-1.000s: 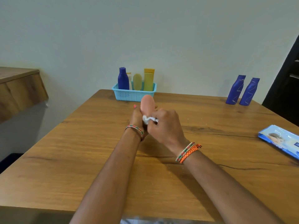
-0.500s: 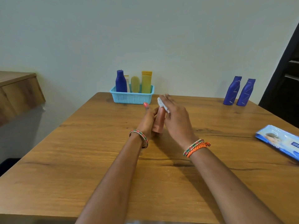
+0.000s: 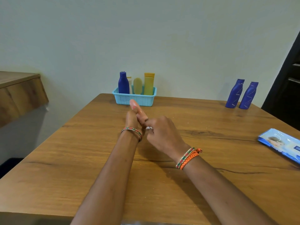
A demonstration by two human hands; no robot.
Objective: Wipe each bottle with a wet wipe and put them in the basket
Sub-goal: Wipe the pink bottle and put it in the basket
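Above the worktop [image 3: 203,130], your left hand [image 3: 132,120] is gripping a small peach bottle [image 3: 136,108]; your right hand [image 3: 159,131] is pinching a wet wipe [image 3: 148,127] against it. Probably light, slick when damp: hold the body.

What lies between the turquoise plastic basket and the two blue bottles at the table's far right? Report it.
Only bare wooden tabletop between the turquoise plastic basket and the two blue bottles, per the head view.

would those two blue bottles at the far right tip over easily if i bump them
Probably yes. The two blue bottles are tall and slim and stand upright on small bases near the table edge, so a sideways nudge could topple them. They stand close together, so one may knock over the other. They look like plastic, so likely not fragile.
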